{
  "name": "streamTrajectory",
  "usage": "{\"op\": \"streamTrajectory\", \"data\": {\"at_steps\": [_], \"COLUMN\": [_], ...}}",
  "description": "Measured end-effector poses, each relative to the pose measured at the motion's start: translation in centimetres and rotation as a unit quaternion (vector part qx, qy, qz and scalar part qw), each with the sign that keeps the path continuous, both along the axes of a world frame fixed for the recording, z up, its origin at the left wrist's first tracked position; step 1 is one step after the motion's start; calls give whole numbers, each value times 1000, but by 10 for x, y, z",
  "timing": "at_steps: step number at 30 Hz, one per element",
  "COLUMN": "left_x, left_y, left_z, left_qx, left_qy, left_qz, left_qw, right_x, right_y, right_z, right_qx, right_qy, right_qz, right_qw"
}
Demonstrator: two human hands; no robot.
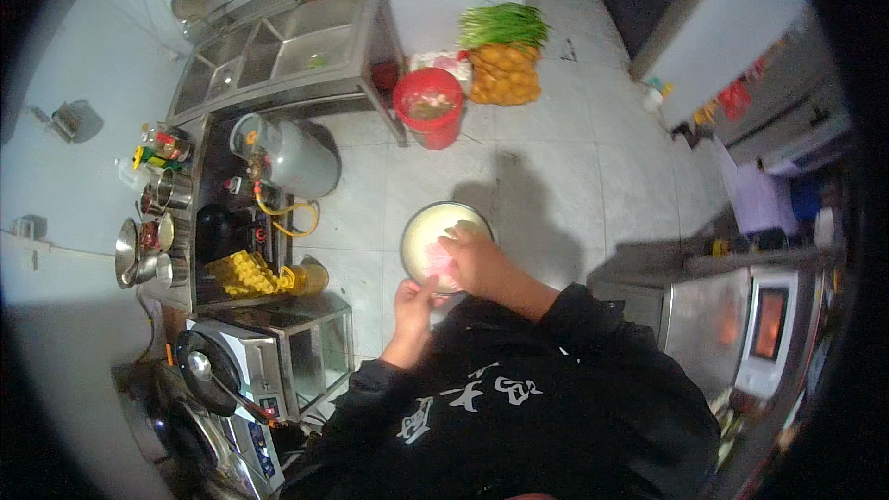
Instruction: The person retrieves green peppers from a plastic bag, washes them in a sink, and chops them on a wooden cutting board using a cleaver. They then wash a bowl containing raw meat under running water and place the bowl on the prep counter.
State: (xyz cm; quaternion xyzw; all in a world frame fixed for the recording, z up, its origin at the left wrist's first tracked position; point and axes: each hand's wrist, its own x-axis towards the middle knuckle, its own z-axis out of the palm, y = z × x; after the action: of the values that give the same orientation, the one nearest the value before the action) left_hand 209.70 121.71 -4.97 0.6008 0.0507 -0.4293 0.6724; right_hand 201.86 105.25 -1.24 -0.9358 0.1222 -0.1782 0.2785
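Observation:
A round basin (490, 226) with a dark rim is in front of me, low over the floor or on it. Pale cream-coloured contents (425, 230) fill its inside; whether they are dough, flour or liquid is not clear. My right hand (476, 255) reaches into the basin with bent fingers, over a pale pink item (439, 260) that it partly covers. Its grip on that item is hidden. My left hand (414, 305) is at the basin's near left edge, its fingers and thumb closed about the rim. Black sleeves cover both forearms.
A red bucket (432, 132), a net sack of potatoes (505, 76) and green stalks (503, 24) stand ahead. On the left are a steel sink (316, 48), a gas cylinder (305, 163) with a yellow hose and a glass-sided cabinet (326, 340). A white microwave (767, 330) is at right.

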Motion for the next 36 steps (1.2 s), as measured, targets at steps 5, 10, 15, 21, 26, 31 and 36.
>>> {"op": "streamTrajectory", "data": {"at_steps": [5,10,15,21,26,31,36], "left_x": [131,252,387,547,672,767,834], "left_y": [-43,-76,-96,-128,-167,-222,-260], "left_z": [28,44,19,-18,-34,-39,-32], "left_qx": [2,11,-45,-126,40,98,92], "left_qy": [-30,-54,-5,59,-232,-137,-86], "left_qz": [101,154,123,90,48,72,107], "left_qw": [994,987,991,986,971,983,986], "right_x": [143,304,442,580,681,819,982], "right_y": [-72,-121,-144,-206,-294,-393,-469], "right_z": [18,23,16,41,52,1,-82], "right_qx": [118,45,-18,183,86,-205,-342], "right_qy": [181,126,124,-31,88,50,184], "right_qz": [185,364,247,39,-46,78,105], "right_qw": [959,922,961,982,991,974,916]}}
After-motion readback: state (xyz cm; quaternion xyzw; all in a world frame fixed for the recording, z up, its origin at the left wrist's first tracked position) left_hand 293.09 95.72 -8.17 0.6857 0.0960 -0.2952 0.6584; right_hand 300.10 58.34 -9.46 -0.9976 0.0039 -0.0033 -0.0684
